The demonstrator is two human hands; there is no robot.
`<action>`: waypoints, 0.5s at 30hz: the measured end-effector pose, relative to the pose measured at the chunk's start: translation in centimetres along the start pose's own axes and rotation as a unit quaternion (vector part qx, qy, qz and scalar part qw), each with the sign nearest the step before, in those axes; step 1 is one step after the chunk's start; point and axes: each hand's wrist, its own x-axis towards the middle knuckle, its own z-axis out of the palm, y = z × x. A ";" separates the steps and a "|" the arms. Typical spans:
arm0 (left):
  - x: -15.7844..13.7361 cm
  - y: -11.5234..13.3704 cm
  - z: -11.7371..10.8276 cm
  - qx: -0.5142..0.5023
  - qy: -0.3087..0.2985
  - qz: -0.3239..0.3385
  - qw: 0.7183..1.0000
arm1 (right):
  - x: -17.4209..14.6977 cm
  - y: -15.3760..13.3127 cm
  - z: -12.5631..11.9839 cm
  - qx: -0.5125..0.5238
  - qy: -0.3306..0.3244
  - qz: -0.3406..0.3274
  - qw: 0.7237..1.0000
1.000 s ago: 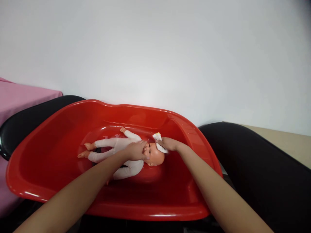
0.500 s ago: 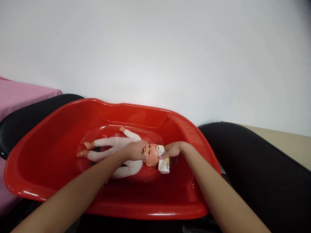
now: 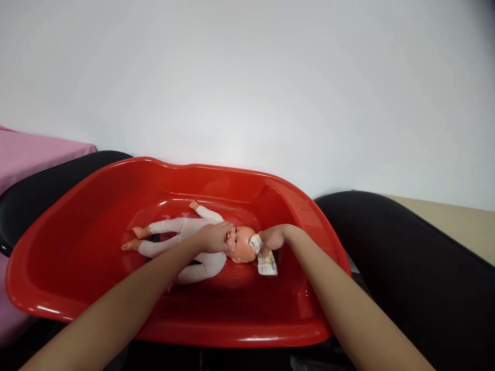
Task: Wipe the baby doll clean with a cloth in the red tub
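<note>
A baby doll point(image 3: 201, 226) with white cloth body and limbs lies on its back in a red baby bathtub point(image 3: 77, 216), feet to the left and head to the right. My left hand point(image 3: 217, 237) is closed around the doll's neck and chin area, with the thumb by the near side of the head. Against the crown of the head, my right hand point(image 3: 273, 238) grips a small white printed cloth point(image 3: 266, 264). The cloth's lower end hangs down beside the head. Part of the doll's chest and near arm is hidden by my left arm.
Black chair backs or seats stand at the left point(image 3: 58, 178) and right point(image 3: 406, 247) of the tub. Pink fabric point(image 3: 34, 154) covers a surface at far left, and a beige surface point(image 3: 456, 219) shows at far right. A white wall point(image 3: 247, 93) rises behind.
The cloth has shifted slightly right, off the top of the doll's head toward its crown, and looks more bunched in my right hand. My left hand stays in place on the doll.
</note>
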 end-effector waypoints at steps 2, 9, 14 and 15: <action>0.1 -0.1 0.0 -0.020 0.013 0.009 1.000 | -0.2 -0.6 0.5 0.073 -0.052 -0.025 0.996; 0.2 -0.3 0.4 -0.022 0.033 0.005 0.999 | -0.8 -2.9 1.6 0.234 -0.020 -0.159 0.959; 0.2 -0.4 0.5 -0.020 0.038 0.011 0.999 | 0.0 -3.1 2.1 0.207 -0.038 -0.094 0.973; 0.3 -0.5 0.6 -0.021 0.038 0.013 0.999 | 0.3 -3.1 2.1 0.164 -0.042 -0.057 0.984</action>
